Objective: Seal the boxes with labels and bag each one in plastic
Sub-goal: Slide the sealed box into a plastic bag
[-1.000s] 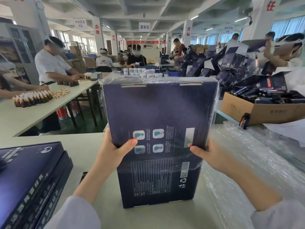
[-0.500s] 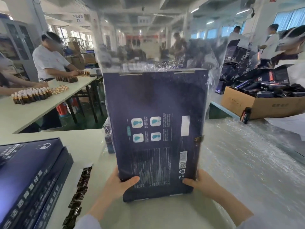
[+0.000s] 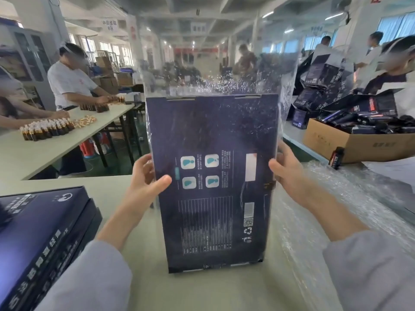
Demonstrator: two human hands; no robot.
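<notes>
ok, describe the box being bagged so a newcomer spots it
Start at the pale worktable in front; at its centre a dark box stands on end, held between the left hand and right hand. Unlike the flat stacked boxes at left, it is upright inside a clear plastic bag rising above it.

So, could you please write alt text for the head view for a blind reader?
Left hand and right hand grip a dark blue box upright on a table, inside a clear plastic bag rising past its top. Stacked boxes lie left.
</notes>
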